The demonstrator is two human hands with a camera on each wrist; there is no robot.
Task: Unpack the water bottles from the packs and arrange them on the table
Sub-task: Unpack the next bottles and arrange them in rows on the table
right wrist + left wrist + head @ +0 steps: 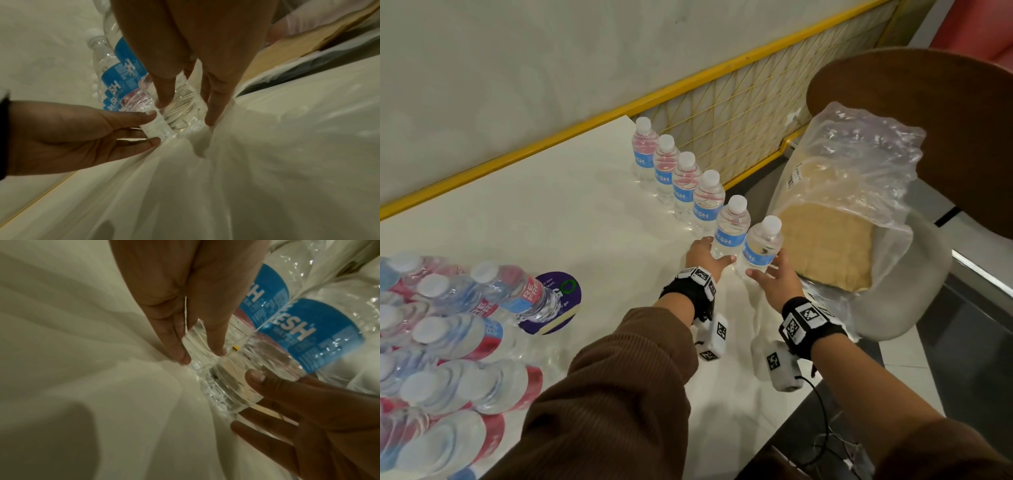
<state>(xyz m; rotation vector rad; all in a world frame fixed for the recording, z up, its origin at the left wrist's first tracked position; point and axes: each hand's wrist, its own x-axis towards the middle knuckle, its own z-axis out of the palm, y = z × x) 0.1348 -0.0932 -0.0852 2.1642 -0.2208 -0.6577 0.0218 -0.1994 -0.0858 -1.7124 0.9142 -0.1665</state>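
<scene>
Six clear water bottles with blue labels stand in a row along the right edge of the white table. My left hand holds the base of the fifth bottle between thumb and fingers. Beside it my right hand holds the base of the sixth, nearest bottle the same way. Both bottles show close up as the fifth bottle and the sixth bottle. A shrink-wrapped pack of bottles lies at the table's left, with one bottle lying on top.
A purple round label lies by the pack. Right of the table edge, an empty plastic wrap and a cardboard sheet sit on a white seat. A yellow wire fence runs behind the row. A brown round surface is at the far right.
</scene>
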